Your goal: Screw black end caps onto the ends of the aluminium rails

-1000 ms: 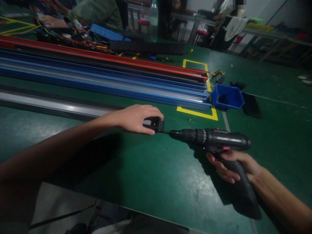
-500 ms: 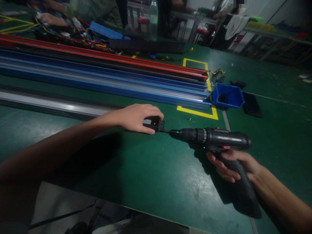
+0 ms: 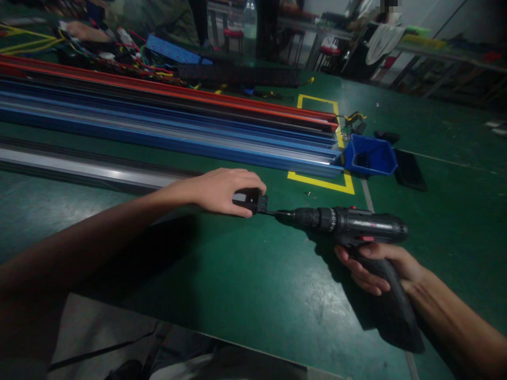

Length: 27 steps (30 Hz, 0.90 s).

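My left hand (image 3: 224, 191) is closed around the right end of a long black and silver metal profile (image 3: 114, 174), thumb in front and fingers behind. A small black end cap (image 3: 262, 204) sits at that end, just past my fingertips. My right hand (image 3: 372, 269) grips the handle of a black cordless drill (image 3: 368, 227), its fingers wrapped near the trigger. The drill lies level, pointing left, and its thin bit (image 3: 271, 213) reaches the end cap. Whether the bit sits in a screw is too small to tell.
Blue profiles (image 3: 178, 134) and an orange profile (image 3: 166, 84) lie behind. A blue bin (image 3: 370, 155) and a dark flat slab (image 3: 410, 170) stand at right, near a small screw (image 3: 307, 193). Wires (image 3: 35, 39) and another person's hand (image 3: 87, 31) are at back left.
Both my hands, the drill and the profile hold almost the same place. At the back left, the other person's arm has shifted slightly.
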Motion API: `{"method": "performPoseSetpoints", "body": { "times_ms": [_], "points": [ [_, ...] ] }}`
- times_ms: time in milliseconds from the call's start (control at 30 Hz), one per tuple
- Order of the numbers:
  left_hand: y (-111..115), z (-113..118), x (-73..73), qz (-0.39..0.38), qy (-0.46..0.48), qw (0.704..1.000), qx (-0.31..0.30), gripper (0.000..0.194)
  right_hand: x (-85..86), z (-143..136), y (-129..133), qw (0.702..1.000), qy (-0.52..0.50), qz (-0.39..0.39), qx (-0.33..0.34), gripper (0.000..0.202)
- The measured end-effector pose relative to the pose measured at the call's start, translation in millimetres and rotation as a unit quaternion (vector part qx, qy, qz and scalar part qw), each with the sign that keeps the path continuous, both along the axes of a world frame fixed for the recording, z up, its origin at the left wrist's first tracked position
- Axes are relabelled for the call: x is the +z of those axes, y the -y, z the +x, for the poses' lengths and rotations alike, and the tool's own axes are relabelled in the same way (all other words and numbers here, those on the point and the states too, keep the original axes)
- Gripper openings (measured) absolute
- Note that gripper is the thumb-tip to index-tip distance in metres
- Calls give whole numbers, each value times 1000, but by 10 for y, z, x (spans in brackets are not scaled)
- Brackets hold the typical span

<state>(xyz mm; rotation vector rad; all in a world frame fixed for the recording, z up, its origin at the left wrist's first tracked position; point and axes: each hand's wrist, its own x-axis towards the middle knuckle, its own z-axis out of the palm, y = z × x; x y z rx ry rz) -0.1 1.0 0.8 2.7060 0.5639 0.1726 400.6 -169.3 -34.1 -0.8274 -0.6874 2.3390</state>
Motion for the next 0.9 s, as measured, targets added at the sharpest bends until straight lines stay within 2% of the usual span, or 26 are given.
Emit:
{"method": "performPoseSetpoints", "body": {
  "times_ms": [900],
  "points": [
    [0,1,7,-2,1,1000,-2,46,-25,30,13,1000,-7,-5,9,27]
  ]
}}
